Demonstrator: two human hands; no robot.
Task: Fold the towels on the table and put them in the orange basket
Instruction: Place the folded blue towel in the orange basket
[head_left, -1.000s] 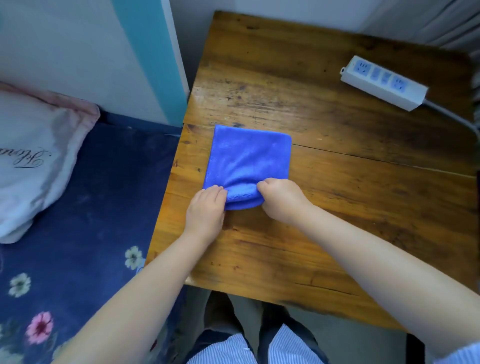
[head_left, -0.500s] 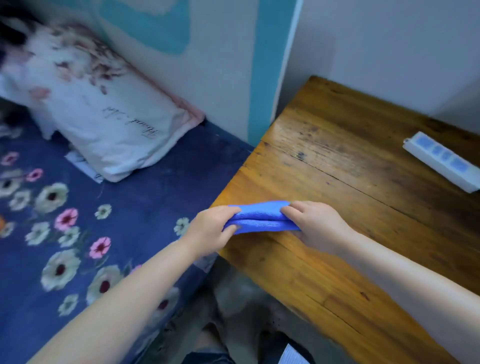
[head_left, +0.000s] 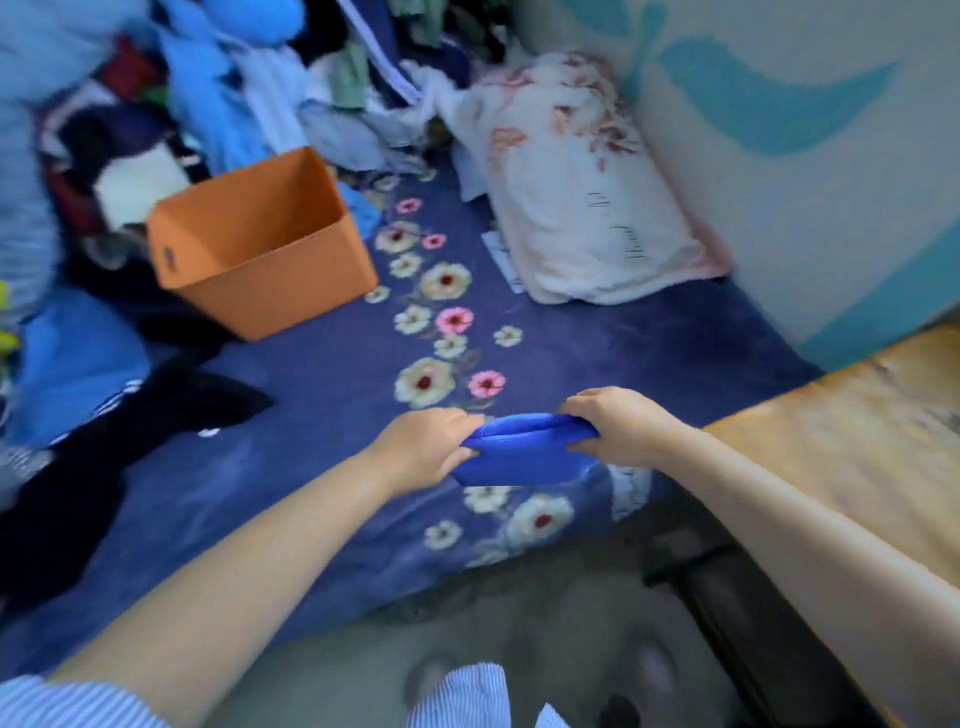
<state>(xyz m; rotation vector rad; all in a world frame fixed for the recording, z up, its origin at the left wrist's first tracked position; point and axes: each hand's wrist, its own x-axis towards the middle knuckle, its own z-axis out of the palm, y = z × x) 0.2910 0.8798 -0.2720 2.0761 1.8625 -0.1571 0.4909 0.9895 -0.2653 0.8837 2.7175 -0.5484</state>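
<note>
Leftmost, an open orange plastic basket (head_left: 260, 244) sits on the navy flowered bedspread (head_left: 322, 395). Nearer, the left hand (head_left: 423, 449) and right hand (head_left: 615, 426) each pinch an end of the folded blue microfibre towel (head_left: 524, 449), held above the bedspread beside the wooden table (head_left: 857, 447).

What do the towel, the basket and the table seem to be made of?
Towel: soft blue cloth, maybe microfibre; it sags and creases between the two hands.
Basket: likely matte orange plastic; its walls are smooth, flat and stiff, though blur leaves stiff board possible.
Table: wood with a glossy finish; grain, dark marks and a sheen show.
</note>
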